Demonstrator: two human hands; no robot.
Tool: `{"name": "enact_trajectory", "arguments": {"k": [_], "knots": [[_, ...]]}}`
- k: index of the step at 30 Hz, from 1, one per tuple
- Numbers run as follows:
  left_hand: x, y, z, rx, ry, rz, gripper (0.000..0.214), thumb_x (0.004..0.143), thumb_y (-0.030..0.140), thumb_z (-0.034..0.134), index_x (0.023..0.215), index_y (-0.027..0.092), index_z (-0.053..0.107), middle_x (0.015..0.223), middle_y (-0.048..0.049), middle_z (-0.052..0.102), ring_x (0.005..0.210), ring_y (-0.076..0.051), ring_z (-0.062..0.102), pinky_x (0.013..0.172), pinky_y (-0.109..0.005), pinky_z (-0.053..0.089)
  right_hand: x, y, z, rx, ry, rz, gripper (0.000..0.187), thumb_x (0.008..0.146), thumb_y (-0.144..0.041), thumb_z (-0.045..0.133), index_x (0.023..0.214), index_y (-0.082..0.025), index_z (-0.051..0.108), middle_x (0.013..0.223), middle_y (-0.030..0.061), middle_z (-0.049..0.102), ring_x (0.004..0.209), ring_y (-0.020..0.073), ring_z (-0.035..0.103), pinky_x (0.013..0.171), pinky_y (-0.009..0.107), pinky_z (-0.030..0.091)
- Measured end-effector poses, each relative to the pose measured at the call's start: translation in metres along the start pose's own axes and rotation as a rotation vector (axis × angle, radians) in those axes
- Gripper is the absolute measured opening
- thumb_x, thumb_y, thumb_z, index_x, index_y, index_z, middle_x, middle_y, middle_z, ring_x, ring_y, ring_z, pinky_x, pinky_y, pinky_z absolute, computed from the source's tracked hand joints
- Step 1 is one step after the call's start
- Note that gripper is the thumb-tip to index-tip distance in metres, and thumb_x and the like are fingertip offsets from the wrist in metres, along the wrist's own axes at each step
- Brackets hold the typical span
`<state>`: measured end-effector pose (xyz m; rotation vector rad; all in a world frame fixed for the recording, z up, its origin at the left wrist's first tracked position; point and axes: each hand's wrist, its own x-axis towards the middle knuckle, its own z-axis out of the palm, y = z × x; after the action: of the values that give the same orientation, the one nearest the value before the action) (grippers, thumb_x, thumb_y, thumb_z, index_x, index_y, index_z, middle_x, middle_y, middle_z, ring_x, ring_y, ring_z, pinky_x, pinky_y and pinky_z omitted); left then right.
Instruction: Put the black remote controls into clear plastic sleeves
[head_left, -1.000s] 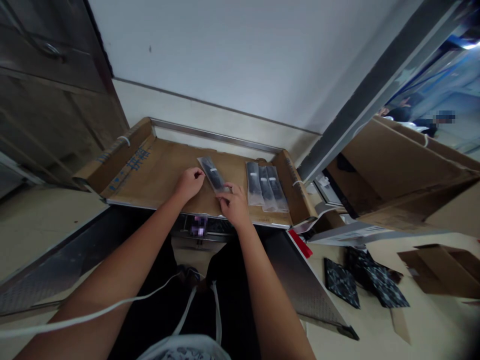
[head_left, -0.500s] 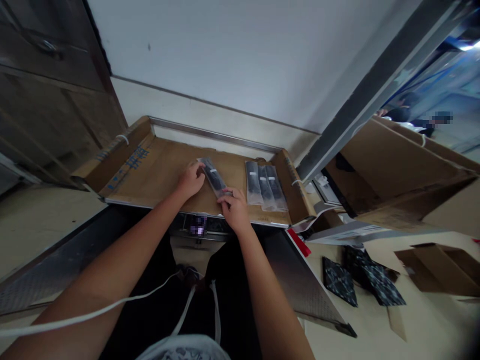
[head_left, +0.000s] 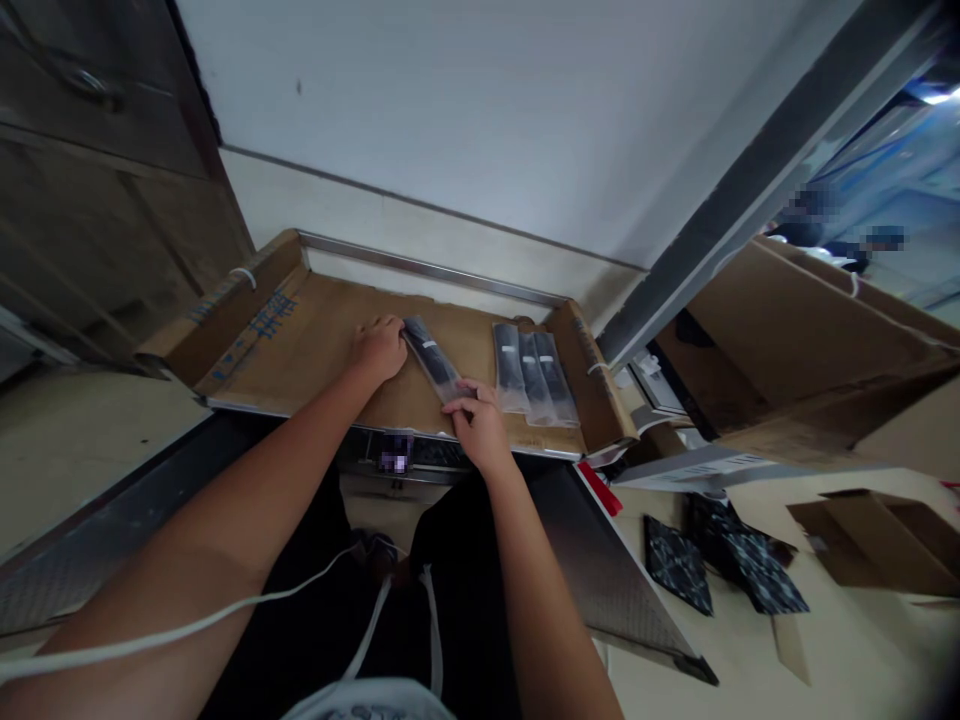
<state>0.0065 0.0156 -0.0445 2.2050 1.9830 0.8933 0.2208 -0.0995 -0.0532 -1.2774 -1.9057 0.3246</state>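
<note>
A long clear plastic packet with a dark item inside [head_left: 429, 360] lies slanted on the cardboard-lined tray [head_left: 315, 340]. My left hand [head_left: 379, 348] is closed on its far end. My right hand [head_left: 476, 425] pinches its near end at the tray's front edge. Three similar packets [head_left: 534, 375] lie side by side just to the right, apart from both hands.
A metal rim runs along the back of the tray under a white wall. A dark cabinet [head_left: 97, 170] stands at left. At right are large cardboard boxes [head_left: 810, 340], and dark patterned pieces [head_left: 720, 565] lie on the floor. A white cord [head_left: 225, 610] crosses my lap.
My left hand moved onto the packet's far end and closed on it. My right hand slid slightly toward me along the near end. The view shifted a little.
</note>
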Motion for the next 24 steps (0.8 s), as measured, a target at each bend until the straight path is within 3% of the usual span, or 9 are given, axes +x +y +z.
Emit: {"name": "enact_trajectory", "arguments": {"k": [8, 12, 14, 17, 20, 24], "knots": [[0.003, -0.004, 0.0, -0.063, 0.054, -0.082, 0.025, 0.084, 0.014, 0.047, 0.1, 0.018, 0.066, 0.114, -0.0136, 0.066, 0.111, -0.031, 0.056, 0.095, -0.045, 0.041, -0.002, -0.001, -0.007, 0.084, -0.095, 0.023, 0.022, 0.081, -0.013, 0.058, 0.081, -0.024, 0.077, 0.127, 0.0076, 0.06, 0.123, 0.0218, 0.053, 0.107, 0.04, 0.039], [0.006, -0.008, 0.0, -0.118, 0.083, -0.117, 0.02, 0.081, 0.011, 0.048, 0.09, 0.016, 0.066, 0.104, -0.0136, 0.067, 0.105, -0.028, 0.058, 0.096, -0.041, 0.043, 0.021, -0.007, -0.015, 0.13, -0.023, 0.185, 0.021, 0.083, -0.023, 0.058, 0.098, -0.019, 0.072, 0.117, 0.0108, 0.065, 0.112, 0.022, 0.06, 0.1, 0.038, 0.046], [0.007, -0.01, 0.0, -0.167, 0.097, -0.145, 0.019, 0.08, 0.011, 0.049, 0.087, 0.017, 0.066, 0.102, -0.0127, 0.067, 0.103, -0.026, 0.059, 0.095, -0.038, 0.044, 0.041, -0.02, -0.015, 0.001, -0.028, 0.284, 0.034, 0.085, -0.037, 0.06, 0.112, -0.016, 0.066, 0.114, 0.0129, 0.066, 0.108, 0.0251, 0.062, 0.096, 0.04, 0.048], [0.007, -0.014, -0.001, -0.248, 0.112, -0.178, 0.017, 0.08, 0.011, 0.05, 0.086, 0.018, 0.065, 0.101, -0.0112, 0.066, 0.101, -0.024, 0.06, 0.092, -0.037, 0.045, 0.07, -0.046, -0.004, -0.238, -0.206, 0.327, 0.047, 0.088, -0.049, 0.058, 0.12, -0.014, 0.06, 0.118, 0.0178, 0.063, 0.111, 0.0299, 0.06, 0.095, 0.043, 0.048], [0.007, -0.017, 0.0, -0.299, 0.116, -0.194, 0.015, 0.079, 0.012, 0.052, 0.083, 0.019, 0.064, 0.1, -0.0102, 0.066, 0.1, -0.024, 0.06, 0.091, -0.036, 0.045, 0.088, -0.069, 0.02, -0.513, -0.309, 0.306, 0.048, 0.085, -0.036, 0.063, 0.123, -0.008, 0.056, 0.126, 0.0241, 0.056, 0.117, 0.0345, 0.055, 0.095, 0.045, 0.047], [0.008, -0.019, 0.001, -0.335, 0.121, -0.199, 0.014, 0.079, 0.012, 0.052, 0.081, 0.019, 0.064, 0.098, -0.009, 0.067, 0.098, -0.022, 0.06, 0.09, -0.035, 0.046, 0.099, -0.079, 0.049, -0.661, -0.315, 0.292, 0.041, 0.089, -0.021, 0.054, 0.127, -0.006, 0.053, 0.127, 0.0255, 0.054, 0.115, 0.0347, 0.054, 0.09, 0.047, 0.05]]}}
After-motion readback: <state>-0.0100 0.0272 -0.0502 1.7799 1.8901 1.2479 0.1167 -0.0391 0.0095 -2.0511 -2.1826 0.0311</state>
